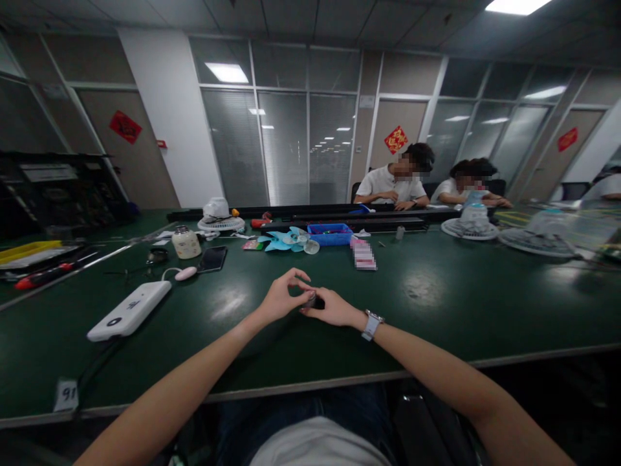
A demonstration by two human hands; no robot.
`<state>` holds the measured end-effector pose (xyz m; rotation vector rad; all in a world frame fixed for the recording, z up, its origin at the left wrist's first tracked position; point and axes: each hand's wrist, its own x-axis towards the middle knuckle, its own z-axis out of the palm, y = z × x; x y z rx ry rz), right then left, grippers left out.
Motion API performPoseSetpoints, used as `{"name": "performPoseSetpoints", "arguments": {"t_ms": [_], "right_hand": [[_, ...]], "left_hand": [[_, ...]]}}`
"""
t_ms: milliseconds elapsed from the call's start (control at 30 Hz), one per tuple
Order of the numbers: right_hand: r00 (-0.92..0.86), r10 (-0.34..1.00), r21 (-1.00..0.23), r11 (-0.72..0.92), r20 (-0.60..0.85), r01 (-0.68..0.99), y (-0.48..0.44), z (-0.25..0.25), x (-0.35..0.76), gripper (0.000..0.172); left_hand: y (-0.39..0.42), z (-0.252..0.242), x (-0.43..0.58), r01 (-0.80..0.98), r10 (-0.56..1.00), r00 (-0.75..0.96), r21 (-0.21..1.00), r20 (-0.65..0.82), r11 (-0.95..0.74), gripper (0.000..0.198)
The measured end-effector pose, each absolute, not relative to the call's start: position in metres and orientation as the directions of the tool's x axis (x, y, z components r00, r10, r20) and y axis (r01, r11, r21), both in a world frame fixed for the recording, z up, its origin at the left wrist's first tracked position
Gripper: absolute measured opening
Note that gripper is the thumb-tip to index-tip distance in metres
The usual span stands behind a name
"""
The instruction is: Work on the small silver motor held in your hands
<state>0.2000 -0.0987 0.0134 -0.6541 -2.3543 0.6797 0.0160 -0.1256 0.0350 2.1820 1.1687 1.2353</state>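
Note:
Both my hands meet over the green table in front of me, around a small grey and dark, rounded thing (311, 301) whose kind I cannot make out. My left hand (281, 296) has its thumb against that thing and a fingertip close by, with the upper finger arched away from it. From the other side, my right hand (336, 307) grips it between thumb and fingers, hiding much of it. A watch with a pale strap (372, 325) is on my right wrist.
Beyond my hands lie blue fan blades (288, 240), a blue tray (330, 234) and a pink-and-white packet (363, 254). A white power bank (130, 310), phone (212, 258) and cream bottle (186, 243) are at left. Two people sit across the table near fan parts (470, 223).

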Motion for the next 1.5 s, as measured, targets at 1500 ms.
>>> {"name": "performPoseSetpoints", "arguments": {"t_ms": [1500], "right_hand": [[-0.673, 0.665, -0.602, 0.694, 0.323, 0.396, -0.1033, 0.0192, 0.2005, 0.031]], "left_hand": [[-0.1271, 0.0358, 0.0156, 0.487, 0.801, 0.296, 0.640, 0.520, -0.595, 0.016]]}}
